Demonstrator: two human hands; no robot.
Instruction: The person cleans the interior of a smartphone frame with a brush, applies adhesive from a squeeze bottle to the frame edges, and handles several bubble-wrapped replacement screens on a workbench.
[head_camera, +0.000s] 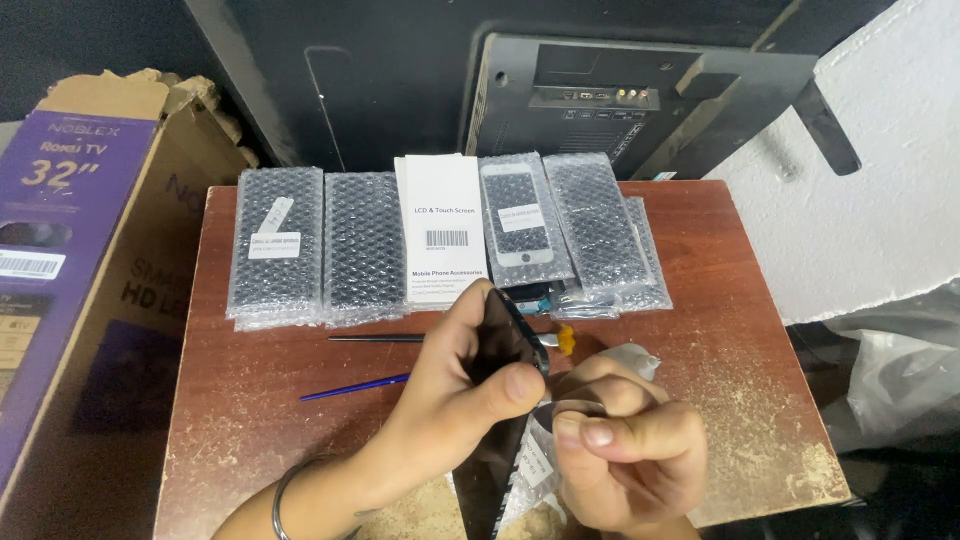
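A protective film was being peeled from a phone screen panel (503, 400), judging by the pinch; the next move called for a slow, even pull along the glass. The left hand (455, 400) was clamped on the dark panel, thumb pressed to its edge, holding it upright over the near middle of the wooden table (740, 330). The right hand (625, 450) pinched a thin clear film tab (578, 406) between thumb and forefinger. Bubble-wrapped screens (365, 245) and a white box (440, 230) lay at the far side.
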